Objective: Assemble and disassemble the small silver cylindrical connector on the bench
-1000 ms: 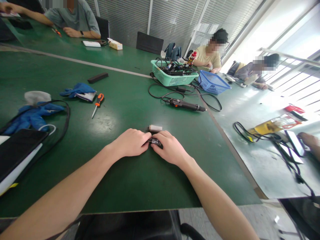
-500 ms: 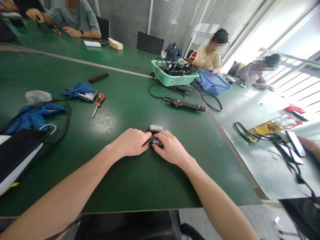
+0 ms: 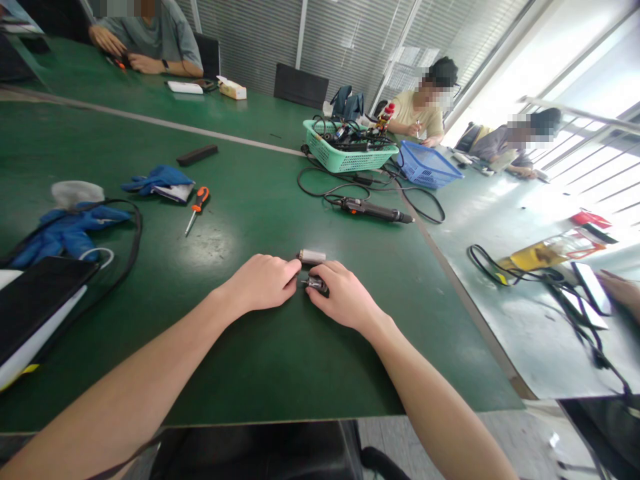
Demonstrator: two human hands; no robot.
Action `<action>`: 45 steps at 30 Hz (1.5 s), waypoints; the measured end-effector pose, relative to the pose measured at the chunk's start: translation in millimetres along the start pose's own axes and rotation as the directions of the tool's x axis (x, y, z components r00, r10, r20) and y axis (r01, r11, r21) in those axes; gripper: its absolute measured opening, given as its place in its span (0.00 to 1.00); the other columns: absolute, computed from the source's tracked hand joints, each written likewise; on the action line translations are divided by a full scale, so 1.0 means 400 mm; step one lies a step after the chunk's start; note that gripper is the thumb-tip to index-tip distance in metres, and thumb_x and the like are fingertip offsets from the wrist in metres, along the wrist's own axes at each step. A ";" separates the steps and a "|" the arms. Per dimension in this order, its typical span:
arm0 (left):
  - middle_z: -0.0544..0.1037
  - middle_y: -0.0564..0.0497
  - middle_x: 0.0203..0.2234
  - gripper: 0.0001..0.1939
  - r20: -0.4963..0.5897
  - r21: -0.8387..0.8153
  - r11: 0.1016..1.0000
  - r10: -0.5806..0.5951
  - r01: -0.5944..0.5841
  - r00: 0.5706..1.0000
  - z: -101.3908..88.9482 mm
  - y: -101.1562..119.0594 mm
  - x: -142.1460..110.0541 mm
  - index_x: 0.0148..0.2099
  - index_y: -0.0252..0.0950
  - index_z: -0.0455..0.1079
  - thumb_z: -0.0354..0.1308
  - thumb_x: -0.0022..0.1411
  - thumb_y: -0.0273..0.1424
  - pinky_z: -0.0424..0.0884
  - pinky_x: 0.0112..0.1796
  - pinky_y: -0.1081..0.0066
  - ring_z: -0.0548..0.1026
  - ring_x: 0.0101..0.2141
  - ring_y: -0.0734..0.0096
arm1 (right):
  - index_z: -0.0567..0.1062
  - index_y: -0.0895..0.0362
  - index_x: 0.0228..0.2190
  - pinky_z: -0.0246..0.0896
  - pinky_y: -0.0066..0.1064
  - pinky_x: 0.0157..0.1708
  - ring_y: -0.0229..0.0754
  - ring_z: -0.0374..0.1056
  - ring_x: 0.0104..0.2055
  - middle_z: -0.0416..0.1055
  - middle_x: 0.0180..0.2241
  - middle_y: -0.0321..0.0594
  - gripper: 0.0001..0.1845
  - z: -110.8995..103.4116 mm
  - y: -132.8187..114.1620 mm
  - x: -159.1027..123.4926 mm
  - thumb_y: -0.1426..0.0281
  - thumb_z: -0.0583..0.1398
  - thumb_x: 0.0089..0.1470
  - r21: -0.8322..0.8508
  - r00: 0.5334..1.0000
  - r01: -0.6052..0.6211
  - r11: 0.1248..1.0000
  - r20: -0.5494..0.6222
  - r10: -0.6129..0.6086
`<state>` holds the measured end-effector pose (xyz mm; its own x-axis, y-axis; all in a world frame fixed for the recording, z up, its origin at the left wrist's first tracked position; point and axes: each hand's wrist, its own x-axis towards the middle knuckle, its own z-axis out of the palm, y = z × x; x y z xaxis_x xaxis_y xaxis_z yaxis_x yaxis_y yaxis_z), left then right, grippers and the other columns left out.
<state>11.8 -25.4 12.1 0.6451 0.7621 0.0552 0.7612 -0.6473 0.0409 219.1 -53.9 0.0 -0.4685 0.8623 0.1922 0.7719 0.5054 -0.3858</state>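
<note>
My two hands rest close together on the green table (image 3: pixel 260 347). My right hand (image 3: pixel 340 297) is curled around a small dark metal part (image 3: pixel 315 284) lying on the table. My left hand (image 3: pixel 263 283) is loosely closed just left of that part, its fingertips pointing toward a small silver cylinder (image 3: pixel 311 256) that lies a little farther away. Whether the left fingers touch either piece is hard to tell.
An orange-handled screwdriver (image 3: pixel 196 208), blue gloves (image 3: pixel 67 230), a black cable and a dark tablet (image 3: pixel 35 300) lie at left. Farther off are an electric screwdriver (image 3: pixel 373 212) with its cord, a green basket (image 3: pixel 347 155) and a blue basket (image 3: pixel 427 165). Other people sit around the tables.
My left hand has drawn slightly away from the dark part, opening a small gap between the hands. A person at the far left moved their hands closer to their body.
</note>
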 end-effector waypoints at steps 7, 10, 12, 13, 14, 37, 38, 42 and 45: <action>0.80 0.48 0.31 0.11 0.001 -0.003 1.000 0.006 -0.006 1.000 0.001 0.001 0.000 0.40 0.38 0.68 0.46 0.65 0.35 0.65 0.30 0.66 0.78 0.31 0.60 | 0.72 0.56 0.42 0.64 0.36 0.45 0.47 0.66 0.46 0.72 0.42 0.44 0.09 0.003 0.002 0.001 0.67 0.59 0.59 -0.013 1.000 0.008 1.000 -0.003 -0.008; 0.80 0.49 0.31 0.10 0.006 -0.011 1.000 0.029 -0.029 1.000 0.002 0.001 0.000 0.39 0.38 0.67 0.46 0.66 0.35 0.63 0.29 0.66 0.78 0.31 0.60 | 0.72 0.56 0.41 0.64 0.36 0.46 0.47 0.66 0.46 0.72 0.42 0.43 0.09 0.005 0.003 0.000 0.67 0.59 0.59 -0.017 1.000 0.013 1.000 -0.004 -0.013; 0.80 0.49 0.31 0.09 0.010 -0.022 0.999 0.048 -0.048 0.999 0.002 0.001 0.000 0.39 0.39 0.67 0.47 0.65 0.35 0.63 0.29 0.67 0.78 0.31 0.61 | 0.72 0.56 0.41 0.64 0.37 0.46 0.47 0.66 0.46 0.72 0.42 0.44 0.09 0.006 0.003 0.000 0.67 0.59 0.59 -0.017 1.000 0.014 1.000 -0.006 -0.014; 0.80 0.49 0.31 0.09 0.012 -0.029 0.998 0.055 -0.055 0.998 0.002 0.001 0.000 0.39 0.39 0.67 0.47 0.65 0.35 0.63 0.29 0.67 0.78 0.31 0.61 | 0.72 0.56 0.41 0.64 0.37 0.47 0.47 0.66 0.46 0.72 0.42 0.44 0.09 0.007 0.004 0.000 0.67 0.59 0.59 -0.016 1.000 0.015 1.000 -0.006 -0.015; 0.80 0.49 0.30 0.09 0.013 -0.036 0.998 0.060 -0.059 0.998 0.003 0.001 0.000 0.39 0.39 0.67 0.47 0.65 0.35 0.63 0.29 0.67 0.77 0.30 0.62 | 0.72 0.56 0.42 0.64 0.37 0.47 0.47 0.66 0.46 0.72 0.42 0.44 0.09 0.007 0.005 0.000 0.67 0.59 0.59 -0.016 1.000 0.015 1.000 -0.006 -0.015; 0.80 0.50 0.30 0.11 0.003 -0.056 0.992 0.109 -0.109 0.994 0.005 -0.002 0.000 0.38 0.39 0.69 0.47 0.66 0.35 0.63 0.29 0.68 0.77 0.30 0.62 | 0.72 0.56 0.42 0.64 0.37 0.48 0.46 0.66 0.46 0.72 0.42 0.44 0.09 0.008 0.004 0.001 0.68 0.59 0.59 0.012 0.999 0.032 0.999 0.001 -0.032; 0.80 0.50 0.31 0.11 0.006 -0.060 0.992 0.109 -0.109 0.994 0.005 -0.002 0.000 0.38 0.39 0.69 0.47 0.66 0.35 0.64 0.29 0.67 0.78 0.31 0.62 | 0.72 0.56 0.42 0.64 0.37 0.48 0.46 0.66 0.47 0.72 0.42 0.44 0.09 0.007 0.003 0.001 0.68 0.59 0.59 0.016 0.999 0.034 0.999 0.004 -0.034; 0.80 0.49 0.32 0.13 0.015 -0.071 0.991 0.111 -0.109 0.994 0.006 -0.001 0.001 0.38 0.39 0.70 0.46 0.68 0.37 0.66 0.31 0.67 0.78 0.33 0.61 | 0.72 0.55 0.43 0.64 0.38 0.49 0.46 0.66 0.47 0.72 0.43 0.44 0.09 0.004 0.001 0.000 0.69 0.58 0.60 0.027 0.999 0.045 0.999 0.016 -0.046; 0.80 0.47 0.33 0.15 0.004 -0.057 0.996 0.069 -0.069 0.998 0.008 -0.001 0.004 0.39 0.38 0.70 0.46 0.69 0.40 0.67 0.32 0.67 0.79 0.34 0.61 | 0.71 0.54 0.47 0.64 0.40 0.49 0.47 0.65 0.49 0.71 0.44 0.45 0.12 -0.004 -0.001 -0.002 0.70 0.57 0.61 0.019 0.997 0.072 0.997 0.029 -0.072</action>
<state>12.7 -23.9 9.0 0.6966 0.7155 0.0537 0.7098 -0.6981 0.0941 219.9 -54.6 1.3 -0.5353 0.8223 0.1930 0.7283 0.5651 -0.3877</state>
